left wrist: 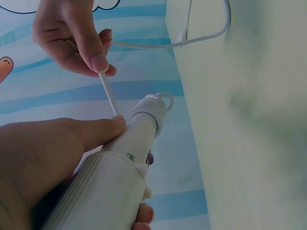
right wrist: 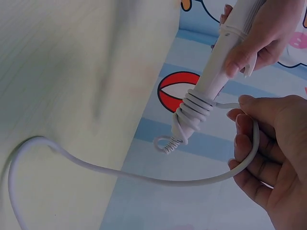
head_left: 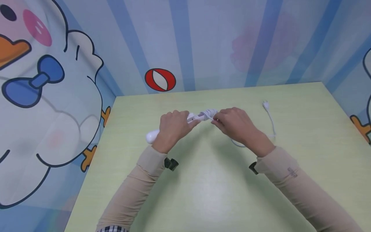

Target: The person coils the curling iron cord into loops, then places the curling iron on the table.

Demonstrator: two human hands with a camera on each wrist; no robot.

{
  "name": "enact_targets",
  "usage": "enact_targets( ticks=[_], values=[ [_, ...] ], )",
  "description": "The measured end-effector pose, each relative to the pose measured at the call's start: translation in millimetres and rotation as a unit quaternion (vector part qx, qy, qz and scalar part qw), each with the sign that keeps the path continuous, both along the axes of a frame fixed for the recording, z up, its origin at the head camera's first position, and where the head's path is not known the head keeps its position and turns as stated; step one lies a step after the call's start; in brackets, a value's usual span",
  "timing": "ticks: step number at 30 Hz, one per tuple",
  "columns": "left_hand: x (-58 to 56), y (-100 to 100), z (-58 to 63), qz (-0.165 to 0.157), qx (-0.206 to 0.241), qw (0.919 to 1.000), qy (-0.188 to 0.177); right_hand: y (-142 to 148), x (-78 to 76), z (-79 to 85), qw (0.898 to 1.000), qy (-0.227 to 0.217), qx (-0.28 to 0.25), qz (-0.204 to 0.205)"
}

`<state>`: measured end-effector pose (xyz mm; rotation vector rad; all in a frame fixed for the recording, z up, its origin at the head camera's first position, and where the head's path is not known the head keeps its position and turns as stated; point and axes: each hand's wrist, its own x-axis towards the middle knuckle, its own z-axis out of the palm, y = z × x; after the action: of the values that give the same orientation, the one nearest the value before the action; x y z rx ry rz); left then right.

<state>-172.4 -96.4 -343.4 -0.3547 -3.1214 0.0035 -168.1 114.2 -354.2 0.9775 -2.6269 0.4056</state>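
Note:
My left hand (head_left: 174, 127) grips a long white corded hand-held appliance (left wrist: 103, 187) with a ribbed body; its rounded white end sticks out left of that hand in the head view. Several turns of the white power cord (right wrist: 194, 110) wrap around the narrower end, beside a short spiral strain relief (right wrist: 171, 144). Thumb and fingertips of my right hand (right wrist: 283, 148) pinch the cord just off these turns, holding it taut. From there the slack passes under the right fingers and loops away. In the left wrist view, the left thumb lies along the appliance near the small dark button.
The cord's free end lies on the pale yellow-green table (head_left: 211, 193), with a white plug (head_left: 265, 104) at the back right. Behind the table stands a blue striped backdrop (head_left: 214, 42) with cartoon prints. A dark camera mount (head_left: 171, 163) sits at the left wrist.

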Motion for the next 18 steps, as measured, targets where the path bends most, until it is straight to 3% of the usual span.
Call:
enact_targets(
  ticks=[8,18],
  values=[
    [-8.2,-5.8,-0.9,0.017,0.037,0.9992,0.002,-4.0,4.0,-5.8,1.000,-0.001,-0.017,-0.004],
    [-14.4,-19.3,9.7,0.025,0.139,0.9897,-0.022,4.7,9.0,-23.3,0.991,-0.120,-0.059,-0.033]
  ],
)
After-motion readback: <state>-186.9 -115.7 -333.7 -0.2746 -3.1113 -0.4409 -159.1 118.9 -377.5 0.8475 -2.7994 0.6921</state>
